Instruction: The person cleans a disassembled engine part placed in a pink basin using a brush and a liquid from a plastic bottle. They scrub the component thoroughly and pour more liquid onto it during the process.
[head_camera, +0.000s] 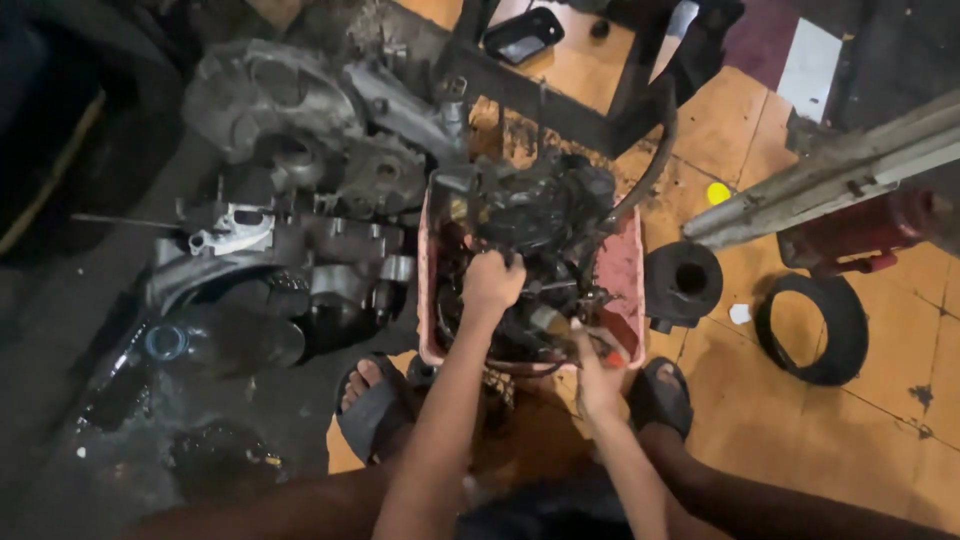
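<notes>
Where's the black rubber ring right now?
In the head view the black rubber ring lies flat on the orange tiled floor at the right, beside the black round part and just below the red cylinder.

- A dark phone (523, 33) lies on the orange floor at about twelve o'clock, near the top edge. It is a rounded rectangle with a black frame, and its screen is grey and gives a pale reflection.
- A flat white rectangular sheet (810, 68), like a card, lies at about one o'clock, beside a purple patch.
</notes>
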